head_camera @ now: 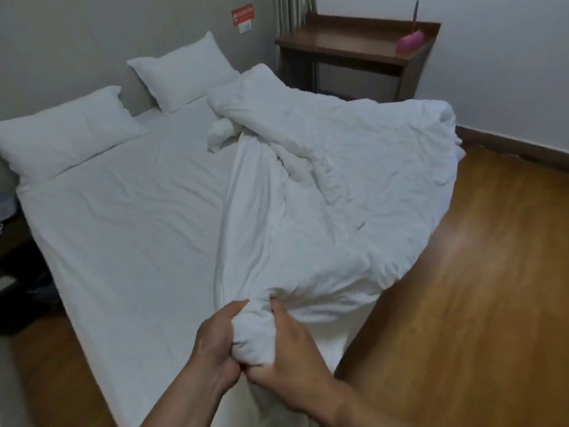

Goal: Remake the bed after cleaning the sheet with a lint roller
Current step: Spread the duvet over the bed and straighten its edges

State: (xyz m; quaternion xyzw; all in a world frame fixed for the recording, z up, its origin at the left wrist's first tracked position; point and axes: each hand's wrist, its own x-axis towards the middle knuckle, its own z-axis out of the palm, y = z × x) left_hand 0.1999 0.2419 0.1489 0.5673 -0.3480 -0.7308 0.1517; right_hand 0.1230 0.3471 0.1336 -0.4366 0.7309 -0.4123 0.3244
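Note:
A white duvet (pixel 332 167) lies crumpled over the right half of the bed, and the white sheet (pixel 123 229) on the left half is bare. At the foot of the bed a bunched end of the duvet is gripped from either side by my left hand (pixel 218 343) and my right hand (pixel 292 355). Two white pillows (pixel 64 134) (pixel 184 75) lean at the head by the wall. A pink lint roller (pixel 411 41) stands on the wooden desk (pixel 354 41) at the back right.
Wooden floor (pixel 477 288) runs along the right of the bed and at the lower left. A dark bedside unit (pixel 15 241) sits at the left edge. A curtain (pixel 292 10) hangs behind the desk, and a red sign (pixel 242 14) is on the wall.

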